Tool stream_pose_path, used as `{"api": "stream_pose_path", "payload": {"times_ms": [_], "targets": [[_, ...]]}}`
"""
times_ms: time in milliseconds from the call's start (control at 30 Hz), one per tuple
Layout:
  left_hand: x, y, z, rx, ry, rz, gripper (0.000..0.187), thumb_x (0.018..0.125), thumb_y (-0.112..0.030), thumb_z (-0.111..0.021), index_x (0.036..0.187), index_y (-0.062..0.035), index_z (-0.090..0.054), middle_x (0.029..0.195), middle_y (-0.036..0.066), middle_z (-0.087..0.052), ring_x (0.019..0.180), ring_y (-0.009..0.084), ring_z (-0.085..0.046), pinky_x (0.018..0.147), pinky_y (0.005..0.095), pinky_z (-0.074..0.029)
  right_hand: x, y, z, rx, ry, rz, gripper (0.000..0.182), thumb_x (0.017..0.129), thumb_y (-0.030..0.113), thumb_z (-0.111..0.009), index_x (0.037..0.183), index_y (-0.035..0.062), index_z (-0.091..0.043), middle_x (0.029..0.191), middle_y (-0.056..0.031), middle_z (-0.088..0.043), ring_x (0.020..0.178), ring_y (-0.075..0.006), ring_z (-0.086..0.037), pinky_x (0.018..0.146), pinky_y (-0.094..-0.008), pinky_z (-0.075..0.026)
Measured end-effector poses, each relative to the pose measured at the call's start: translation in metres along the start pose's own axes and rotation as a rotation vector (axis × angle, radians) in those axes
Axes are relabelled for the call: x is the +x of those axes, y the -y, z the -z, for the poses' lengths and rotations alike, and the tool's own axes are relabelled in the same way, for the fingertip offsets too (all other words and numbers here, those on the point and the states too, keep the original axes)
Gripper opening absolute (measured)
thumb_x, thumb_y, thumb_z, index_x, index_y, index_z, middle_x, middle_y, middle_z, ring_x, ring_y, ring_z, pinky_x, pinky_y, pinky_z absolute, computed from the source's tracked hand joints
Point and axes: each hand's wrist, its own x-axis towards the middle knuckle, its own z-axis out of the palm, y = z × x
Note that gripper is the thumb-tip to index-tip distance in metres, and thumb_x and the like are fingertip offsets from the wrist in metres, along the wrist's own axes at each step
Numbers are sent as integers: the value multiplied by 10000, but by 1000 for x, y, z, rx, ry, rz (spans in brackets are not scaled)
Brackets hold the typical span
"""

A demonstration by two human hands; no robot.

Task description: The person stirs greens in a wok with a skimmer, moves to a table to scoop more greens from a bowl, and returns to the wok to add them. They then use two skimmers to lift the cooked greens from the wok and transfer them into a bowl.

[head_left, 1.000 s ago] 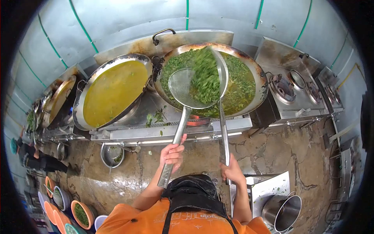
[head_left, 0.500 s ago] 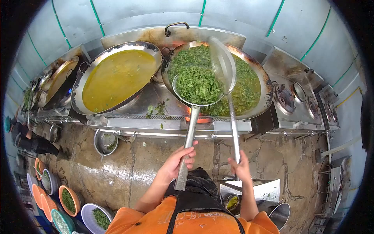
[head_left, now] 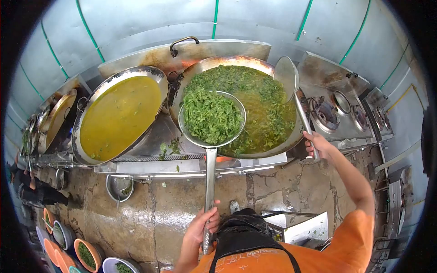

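Note:
My left hand [head_left: 203, 225] is closed round the metal handle of a round strainer [head_left: 210, 157] heaped with chopped green leaves [head_left: 211, 116]. That strainer hangs over the front left of a large wok [head_left: 291, 136], where more greens float in yellow-green liquid. My right hand [head_left: 317, 144] grips the handle of a second strainer [head_left: 287, 78], whose bowl is tilted at the wok's right rim and looks empty. Beside them on the left sits another big wok [head_left: 78, 136] of yellow liquid with a few green bits.
Burners [head_left: 327, 119] lie right of the large wok. A metal bowl [head_left: 109, 186] is on the wet floor [head_left: 177, 207]. Tubs [head_left: 98, 255] of greens stand at the lower left. Another person [head_left: 43, 191] is at the far left. An open metal box [head_left: 314, 227] is near my legs.
My right hand has moved right and up, bringing its strainer from over the wok's middle to its right rim. The strainer of leaves in my left hand has shifted slightly left and lower in view.

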Motion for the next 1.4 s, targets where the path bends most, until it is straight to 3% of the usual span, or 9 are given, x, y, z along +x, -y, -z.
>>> {"api": "stream_pose_path", "payload": {"times_ms": [133, 200, 300, 533, 633, 900, 1067, 1267, 1400], "targets": [[-4, 17, -15, -102, -103, 20, 234, 966, -223, -544, 1169, -109, -517, 626, -34, -373, 480, 45, -359, 418, 213, -336, 32, 3, -5, 210, 326, -175, 285, 946, 406, -558, 912, 162, -415, 604, 58, -373, 439, -41, -345, 376, -212, -297], [-6, 16, -14, -247, -17, 64, 193, 976, -208, -523, 1141, -108, -526, 590, -41, -357, 430, 45, -324, 368, 213, -308, 49, 1, -17, 332, 448, -207, 302, 944, 426, -551, 902, 148, -440, 597, 67, -372, 424, -20, -340, 355, -190, -282], [-3, 22, -22, -229, -77, 6, 152, 975, -168, -513, 1115, -109, -520, 573, -51, -351, 366, 35, -270, 300, 200, -220, 78, 0, -36, 656, 628, -265, 279, 961, 371, -540, 898, 104, -491, 601, 68, -371, 422, -5, -347, 341, -168, -311], [4, 33, -27, -276, -63, -62, 152, 964, -144, -525, 1107, -94, -510, 577, -47, -354, 368, 21, -279, 304, 188, -228, 123, -3, -81, 1079, 991, -285, 273, 991, 292, -497, 952, 23, -522, 622, 42, -389, 418, -28, -378, 335, -183, -338], [4, 30, -36, -244, -125, -72, 159, 960, -151, -536, 1104, -86, -519, 581, -48, -354, 369, 21, -281, 304, 188, -227, 132, 1, -101, 1287, 1099, -285, 181, 1005, 172, -441, 959, 3, -487, 614, 30, -387, 401, -39, -378, 332, -195, -327], [2, 20, -52, -121, -226, -76, 149, 946, -168, -567, 1080, -105, -547, 577, -64, -359, 383, 11, -284, 311, 187, -213, 147, 3, -119, 1380, 1259, -198, 91, 977, 36, -379, 914, -7, -430, 606, 23, -396, 406, -44, -408, 348, -207, -368], [2, 15, -42, -55, -145, -73, 91, 946, -176, -571, 1017, -128, -541, 586, -77, -351, 391, 3, -300, 316, 177, -221, 140, 10, -124, 1379, 1282, -222, 104, 970, 29, -379, 896, -29, -425, 598, 20, -402, 407, -49, -412, 358, -205, -384], [-5, -1, -30, 1, -104, -76, 120, 958, -179, -548, 1057, -114, -536, 585, -78, -354, 382, 8, -293, 309, 193, -228, 108, -3, -136, 1419, 1267, -86, 95, 960, 9, -383, 925, -61, -438, 582, 16, -396, 399, -53, -413, 346, -194, -390], [-12, -14, -23, 67, -71, -61, 189, 918, -210, -625, 879, -143, -452, 606, -84, -384, 402, -11, -336, 311, 171, -270, 71, -17, -136, 1442, 1267, -33, 140, 971, 22, -349, 957, -86, -437, 582, 13, -395, 397, -56, -418, 343, -207, -403]]}}
